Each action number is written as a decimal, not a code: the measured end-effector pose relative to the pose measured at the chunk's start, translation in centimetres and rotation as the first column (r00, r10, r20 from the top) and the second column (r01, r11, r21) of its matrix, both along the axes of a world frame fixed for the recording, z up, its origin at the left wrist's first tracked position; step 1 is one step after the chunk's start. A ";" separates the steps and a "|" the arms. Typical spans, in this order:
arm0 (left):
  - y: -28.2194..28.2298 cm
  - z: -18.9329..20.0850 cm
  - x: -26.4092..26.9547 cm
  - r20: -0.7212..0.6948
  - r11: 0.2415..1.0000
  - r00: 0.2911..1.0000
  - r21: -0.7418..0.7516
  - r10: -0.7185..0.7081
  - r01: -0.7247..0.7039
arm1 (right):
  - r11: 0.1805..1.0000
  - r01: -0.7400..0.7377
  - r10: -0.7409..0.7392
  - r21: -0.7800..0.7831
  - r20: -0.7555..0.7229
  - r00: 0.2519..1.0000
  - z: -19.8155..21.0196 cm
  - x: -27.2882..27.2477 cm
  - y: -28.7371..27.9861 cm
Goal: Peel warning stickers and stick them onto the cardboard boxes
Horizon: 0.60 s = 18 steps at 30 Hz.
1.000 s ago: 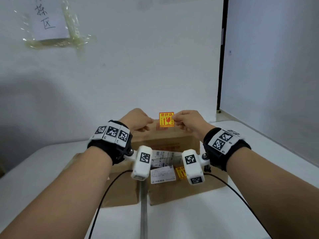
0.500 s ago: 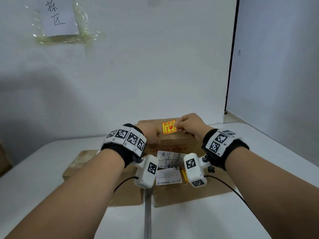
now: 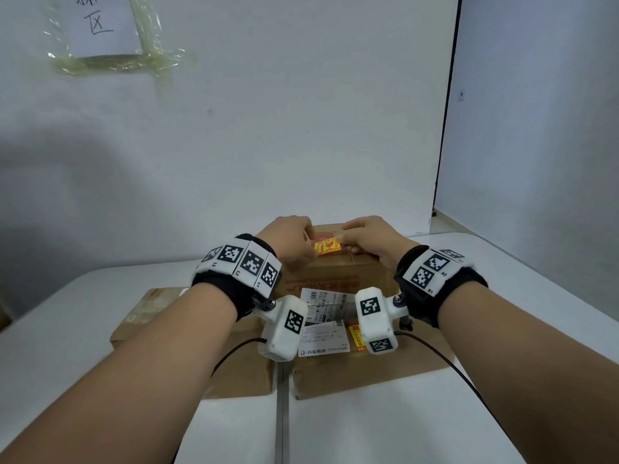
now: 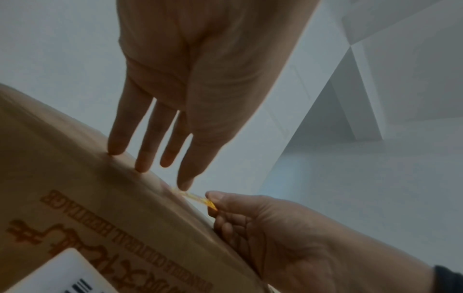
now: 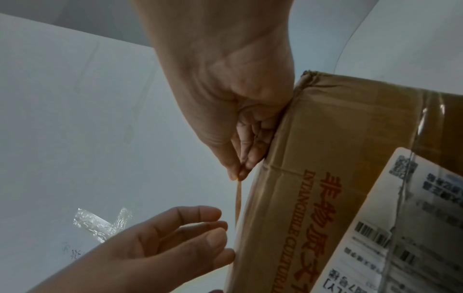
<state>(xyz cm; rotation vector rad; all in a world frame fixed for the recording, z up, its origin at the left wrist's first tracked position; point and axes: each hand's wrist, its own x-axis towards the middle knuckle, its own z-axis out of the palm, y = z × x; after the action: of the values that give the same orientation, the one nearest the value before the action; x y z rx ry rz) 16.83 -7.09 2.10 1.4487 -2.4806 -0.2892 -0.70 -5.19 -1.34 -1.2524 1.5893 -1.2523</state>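
A yellow and red warning sticker [image 3: 326, 246] lies partly down on top of the upper cardboard box [image 3: 338, 274], which has red print on its front. My left hand [image 3: 291, 239] has its fingers straight on the box top, and its index fingertip [image 4: 185, 185] presses the sticker's left edge. My right hand [image 3: 365, 236] pinches the sticker's right edge between thumb and forefinger. In the right wrist view the sticker [image 5: 238, 202] shows edge-on, slightly lifted off the box [image 5: 338, 138]. In the left wrist view the sticker [image 4: 194, 196] is a thin yellow strip.
The upper box stands on a wider cardboard box [image 3: 368, 373] with white shipping labels [image 3: 323, 341] and another yellow sticker [image 3: 356, 336]. A flatter box [image 3: 157, 309] lies to the left. All sit on a white table [image 3: 385, 430] with a seam [image 3: 281, 423], close to the wall.
The sticker has come down from mid-air above the box onto the box top. My left hand has opened out and now presses its left edge. My right hand still pinches it.
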 end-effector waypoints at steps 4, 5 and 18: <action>-0.2 -0.4 -0.7 0.037 0.999 0.999 -0.034 -0.010 0.011 | 1.000 -0.015 0.015 -0.004 0.053 0.998 0.1 -0.3 0.0; -0.2 -0.5 -0.8 0.060 0.999 0.998 -0.047 -0.016 0.019 | 1.000 -0.019 0.019 -0.003 0.061 0.998 0.1 -0.3 -0.1; 0.1 0.0 -0.9 0.178 0.953 0.979 -0.269 -0.097 0.144 | 0.998 0.035 -0.042 -0.055 -0.130 0.991 -0.9 0.3 -0.9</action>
<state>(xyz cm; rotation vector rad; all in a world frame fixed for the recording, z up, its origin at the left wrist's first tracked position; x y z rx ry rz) 15.95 -7.01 2.09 1.2514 -2.6130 0.1625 -0.38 -6.14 -2.28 -1.3672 1.6912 -1.2652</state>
